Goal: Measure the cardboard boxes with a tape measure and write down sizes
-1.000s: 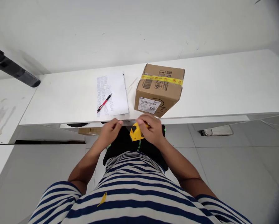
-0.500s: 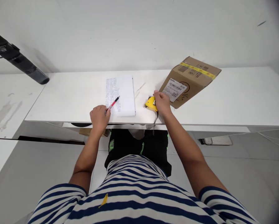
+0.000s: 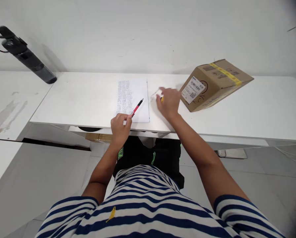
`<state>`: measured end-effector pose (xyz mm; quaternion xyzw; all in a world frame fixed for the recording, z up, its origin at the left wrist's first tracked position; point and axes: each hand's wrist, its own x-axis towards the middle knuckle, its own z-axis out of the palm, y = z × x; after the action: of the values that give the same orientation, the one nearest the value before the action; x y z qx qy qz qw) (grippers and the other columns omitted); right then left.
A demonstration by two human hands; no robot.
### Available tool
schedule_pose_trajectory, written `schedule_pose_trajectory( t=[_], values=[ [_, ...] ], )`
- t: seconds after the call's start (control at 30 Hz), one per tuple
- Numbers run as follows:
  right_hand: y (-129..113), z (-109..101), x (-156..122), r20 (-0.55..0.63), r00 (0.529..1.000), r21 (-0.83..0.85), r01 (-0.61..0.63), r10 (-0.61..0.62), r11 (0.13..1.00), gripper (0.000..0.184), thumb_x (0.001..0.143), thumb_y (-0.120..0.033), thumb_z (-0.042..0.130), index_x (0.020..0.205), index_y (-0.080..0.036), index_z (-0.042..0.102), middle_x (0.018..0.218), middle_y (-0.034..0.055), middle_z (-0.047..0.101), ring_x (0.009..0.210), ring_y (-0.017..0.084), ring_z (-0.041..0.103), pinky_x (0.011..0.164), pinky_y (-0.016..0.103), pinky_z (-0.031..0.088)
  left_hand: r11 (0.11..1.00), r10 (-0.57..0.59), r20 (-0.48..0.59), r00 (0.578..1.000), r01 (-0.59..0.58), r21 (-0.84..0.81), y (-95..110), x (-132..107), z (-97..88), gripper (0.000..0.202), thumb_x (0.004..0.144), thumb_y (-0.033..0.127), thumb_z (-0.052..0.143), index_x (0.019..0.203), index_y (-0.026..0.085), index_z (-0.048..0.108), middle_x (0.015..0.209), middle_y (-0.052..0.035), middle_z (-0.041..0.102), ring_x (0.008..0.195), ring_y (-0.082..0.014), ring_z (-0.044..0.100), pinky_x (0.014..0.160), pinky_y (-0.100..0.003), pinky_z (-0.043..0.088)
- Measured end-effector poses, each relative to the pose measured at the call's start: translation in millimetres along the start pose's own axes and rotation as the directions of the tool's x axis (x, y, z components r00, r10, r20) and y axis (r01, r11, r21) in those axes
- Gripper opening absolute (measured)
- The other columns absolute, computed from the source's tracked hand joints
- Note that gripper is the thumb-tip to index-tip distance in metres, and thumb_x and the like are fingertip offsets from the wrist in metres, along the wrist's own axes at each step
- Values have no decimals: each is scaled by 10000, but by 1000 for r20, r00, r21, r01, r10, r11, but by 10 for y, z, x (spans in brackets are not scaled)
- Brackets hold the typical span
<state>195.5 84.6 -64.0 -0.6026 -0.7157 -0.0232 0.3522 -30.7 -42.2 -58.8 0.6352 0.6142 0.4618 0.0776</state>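
Observation:
My left hand (image 3: 121,129) is closed around a red and black pen (image 3: 138,107), which points up and to the right with its dark tip over a sheet of paper (image 3: 141,114). Dense handwriting covers the left part of the sheet. To the right of the paper, my right hand (image 3: 171,101) is curled over a yellow tape measure (image 3: 162,99); only a small patch of it shows between thumb and fingers. A cardboard box (image 3: 212,86) with a white label and yellow tape stands tilted-looking just right of that hand. A thin clear strip (image 3: 155,95) lies by my right fingertips.
A black bottle (image 3: 35,61) with a loop strap stands at the back left of the white desk (image 3: 237,115). The wall (image 3: 143,36) runs along the desk's back edge. Below are a shelf edge, a brown carton (image 3: 102,137) and a pale flat object (image 3: 233,153).
My right hand has turned and reached farther back, so it hides most of the tape measure. The left hand and pen moved right across the paper. The box now stands farther right, turned differently.

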Motion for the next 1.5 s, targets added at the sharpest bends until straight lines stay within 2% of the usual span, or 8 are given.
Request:
schedule_pose_trajectory(
  t=[0.1,0.17,0.27,0.4,0.5,0.73,1.33,1.5],
  values=[
    [-414,-24,-258,270,930,21,253,-249,967,301,987,-316,554,1192,-176,725,966,132,761,902,267,638,813,413,419,995,97,57,994,-98,15,39,-53,28,318,1035,414,537,852,227,718,943,-66,809,937,-214,741,949,-421,505],
    [-615,-22,-344,347,897,70,267,-275,961,340,1035,-360,469,1014,-168,748,954,157,762,890,265,651,780,397,419,977,206,139,969,-212,25,29,-131,24,376,1056,490,487,996,231,752,1068,-87,820,1037,-223,737,1031,-430,480],
    [-747,8,-359,358,914,362,53,-192,931,462,1067,-493,387,948,-201,725,883,108,749,827,225,654,776,379,470,940,305,207,929,-329,89,-88,-283,1,503,1064,561,395,1249,233,730,1291,-115,782,1256,-258,678,1178,-465,381],
    [-726,108,-355,582,792,723,-400,-185,563,522,967,-655,560,1312,-268,615,847,-8,742,612,134,592,682,327,534,936,274,208,939,-310,167,-431,-464,62,433,1062,469,416,1192,240,760,1240,-98,809,1240,-260,694,1182,-471,354],
    [-681,167,-396,641,745,726,-509,-187,461,545,819,-618,778,1210,-256,664,877,-6,753,608,120,592,631,310,538,938,270,219,938,-307,161,-680,-553,233,352,1016,437,503,1153,261,776,1218,-95,819,1216,-272,709,1141,-483,376],
    [-712,106,-480,467,880,688,-298,-90,662,275,832,-489,760,749,-227,736,744,20,721,642,149,569,597,325,478,965,129,246,961,-179,192,-882,-645,562,349,942,538,557,1027,296,793,1167,-102,824,1137,-309,717,1045,-526,409],
    [-712,96,-507,506,859,617,-299,-76,728,130,828,-313,732,733,-224,731,716,-2,693,635,133,545,594,302,452,990,64,360,931,-105,94,-830,-637,560,372,932,574,574,1099,318,785,1255,-79,805,1230,-320,703,1079,-536,419],
    [-711,101,-513,490,868,626,-291,-75,724,126,837,-297,736,745,-213,713,712,-12,682,631,121,553,614,294,466,965,180,283,942,-225,137,-880,-678,610,387,964,560,533,1113,309,787,1219,-70,822,1184,-295,723,1058,-497,409]
  ],
)
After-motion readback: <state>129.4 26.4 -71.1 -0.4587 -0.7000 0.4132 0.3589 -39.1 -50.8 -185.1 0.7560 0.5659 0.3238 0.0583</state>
